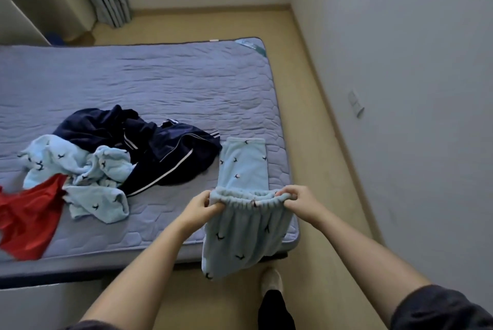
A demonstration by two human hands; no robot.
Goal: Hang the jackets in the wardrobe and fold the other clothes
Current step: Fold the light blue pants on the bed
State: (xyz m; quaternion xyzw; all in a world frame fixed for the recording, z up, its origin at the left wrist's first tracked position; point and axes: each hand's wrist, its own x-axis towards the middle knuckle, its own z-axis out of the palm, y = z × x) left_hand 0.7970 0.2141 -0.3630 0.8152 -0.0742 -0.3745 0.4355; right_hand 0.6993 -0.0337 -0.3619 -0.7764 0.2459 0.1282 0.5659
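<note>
Blue trousers (240, 233): judged soft, light, limp fleece. Pinched at gathered waistband (240, 197) ends by left hand (200, 207) and right hand (297, 203). Hold there; support legs on bed (160, 84).

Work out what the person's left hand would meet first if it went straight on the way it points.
The left hand grips the waistband of the light blue fleece trousers; going on, it would probably press into their leg lying on the grey-blue quilted mattress.

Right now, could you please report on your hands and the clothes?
Left hand and right hand grip blue trousers at waistband. Trousers drape over bed edge. Clothes pile on bed, leftward.
</note>
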